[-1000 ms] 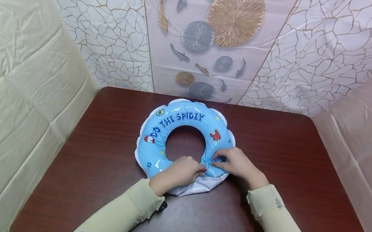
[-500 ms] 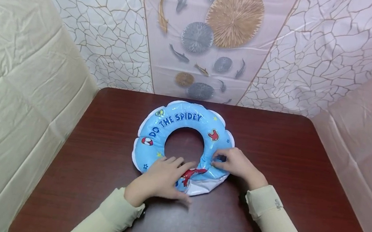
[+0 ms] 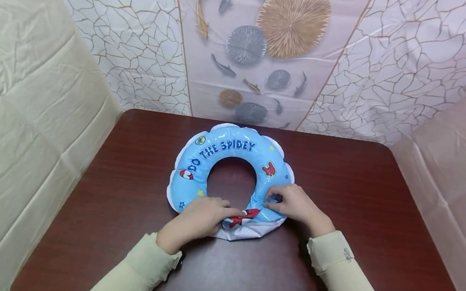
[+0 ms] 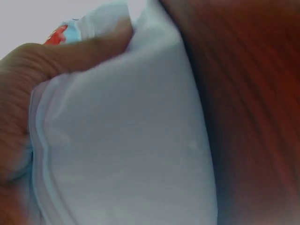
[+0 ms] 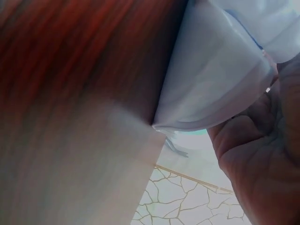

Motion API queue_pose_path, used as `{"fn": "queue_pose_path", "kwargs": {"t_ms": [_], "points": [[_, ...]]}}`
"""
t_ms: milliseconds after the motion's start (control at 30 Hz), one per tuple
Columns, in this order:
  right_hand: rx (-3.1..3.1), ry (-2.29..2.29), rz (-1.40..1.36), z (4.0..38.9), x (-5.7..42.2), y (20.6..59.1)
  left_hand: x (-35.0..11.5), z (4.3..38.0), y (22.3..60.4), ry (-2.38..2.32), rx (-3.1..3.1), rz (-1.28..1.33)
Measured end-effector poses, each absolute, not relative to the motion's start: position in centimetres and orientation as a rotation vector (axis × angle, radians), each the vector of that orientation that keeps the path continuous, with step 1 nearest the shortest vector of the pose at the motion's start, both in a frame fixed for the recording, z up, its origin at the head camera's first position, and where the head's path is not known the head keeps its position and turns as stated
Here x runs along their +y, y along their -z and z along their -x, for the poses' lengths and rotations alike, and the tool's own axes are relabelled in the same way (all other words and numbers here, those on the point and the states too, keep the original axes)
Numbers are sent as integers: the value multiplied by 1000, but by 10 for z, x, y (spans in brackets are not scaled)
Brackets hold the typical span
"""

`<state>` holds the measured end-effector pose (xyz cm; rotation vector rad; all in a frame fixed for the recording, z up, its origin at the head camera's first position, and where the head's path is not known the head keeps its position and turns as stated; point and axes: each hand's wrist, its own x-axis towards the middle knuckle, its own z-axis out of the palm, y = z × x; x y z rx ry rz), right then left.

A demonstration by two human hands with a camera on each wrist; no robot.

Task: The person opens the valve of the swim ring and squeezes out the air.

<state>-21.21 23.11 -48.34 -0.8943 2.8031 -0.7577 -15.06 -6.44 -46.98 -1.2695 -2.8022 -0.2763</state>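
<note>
A blue inflatable swim ring (image 3: 233, 146) with a white scalloped edge lies on the table, printed with "DO THE SPIDEY" and red figures. Its near part looks slack, and the white underside (image 3: 243, 232) shows there in folds. My left hand (image 3: 198, 218) grips this near part, bending it up, its thumb pressed along the white vinyl (image 4: 131, 122) in the left wrist view. At the ring's right side, my right hand (image 3: 298, 204) pinches the blue vinyl between thumb and fingers. What lies between those fingertips is too small to make out.
The dark red-brown table (image 3: 339, 174) has a rounded far edge against a patterned cloth backdrop (image 3: 142, 38). Pale cloth walls stand at the left (image 3: 31, 98) and right (image 3: 457, 176).
My left hand let go near the right hand's fingers, moved left with spread fingers, then took hold of the ring's near part and folded it up. The right hand stays in place.
</note>
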Motion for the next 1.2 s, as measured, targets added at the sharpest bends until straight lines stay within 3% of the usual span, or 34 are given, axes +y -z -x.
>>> {"fn": "queue_pose_path", "kwargs": {"t_ms": [400, 633, 800, 1000, 1200], "points": [[2810, 655, 1132, 200, 218, 469, -57, 166, 458, 440, -2680, 1192], [2772, 658, 1098, 198, 229, 470, -65, 160, 444, 291, -2846, 666], [2727, 681, 1101, 199, 232, 472, -98, 161, 436, 399, -3099, 387], [2701, 668, 1121, 199, 234, 471, -137, 183, 444, 557, -3257, 524], [2810, 642, 1315, 203, 236, 469, -146, 213, 447, 602, -3299, 664]]}}
